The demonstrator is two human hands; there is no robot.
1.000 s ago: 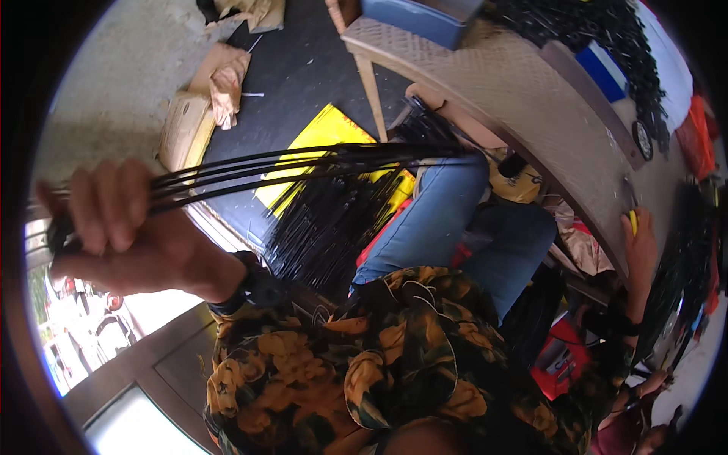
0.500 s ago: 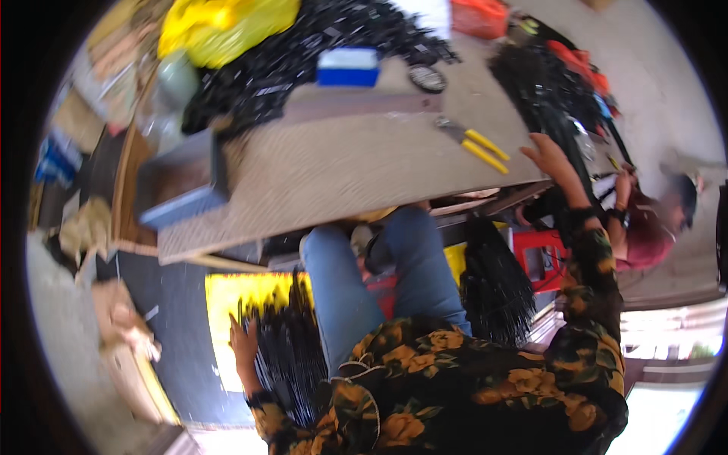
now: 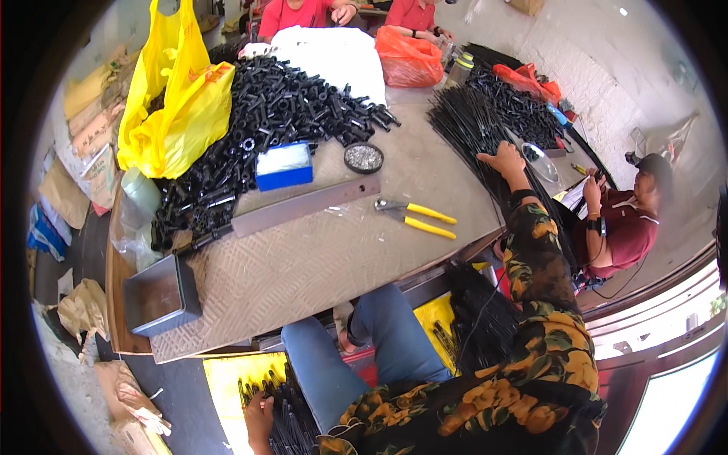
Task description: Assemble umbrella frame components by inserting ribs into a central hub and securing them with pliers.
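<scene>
My left hand (image 3: 258, 413) is low beside my left knee, closed around a bundle of thin black rods (image 3: 284, 413) that hangs over a yellow sheet (image 3: 224, 379) on the floor. My right hand (image 3: 503, 160) reaches out over the table (image 3: 326, 250). It lies with fingers spread on a long pile of thin black rods (image 3: 462, 121) at the table's right side. Another bunch of black rods (image 3: 478, 318) hangs under the table by my right arm.
On the table lie a heap of short black tubes (image 3: 280, 106), a yellow bag (image 3: 178, 106), a blue box (image 3: 283, 167), a round tin (image 3: 364, 158), a long metal bar (image 3: 303, 208), yellow-handled pliers (image 3: 417, 216) and a grey tray (image 3: 161, 294). A seated person (image 3: 626, 220) is at right.
The view swung from the floor up to the table. My left hand came down beside my knee with the rod bundle. My right hand moved onto the rod pile on the table.
</scene>
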